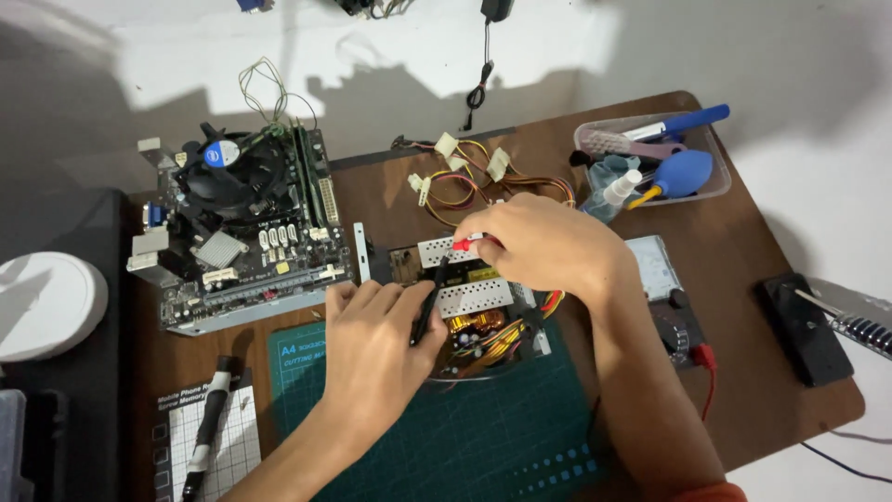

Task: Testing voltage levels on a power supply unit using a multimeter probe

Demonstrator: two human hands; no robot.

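While both hands work over it, the opened power supply (474, 311) sits mid-worktop, half on the green cutting mat (446, 418), copper coils and perforated heatsinks exposed. Right hand (544, 246) pinches a red probe (467, 244) at the upper heatsink edge; left hand (376, 344) is closed on a black probe (427, 302), tip down among the board parts. Hands a little apart, each clamped on its own probe. Step in hand looks like probing the board: both tips placed or nearly so, exact contact points hidden by fingers. Next move likely needs steady tips and a glance at the multimeter (664, 288), just right of the supply, partly under the right forearm. Wire harness (469, 177) fans out behind. Motherboard (246, 232) with fan lies left; tool tray (650, 158) far right; marker (209, 428) near the front-left edge of the brown worktop (771, 372).
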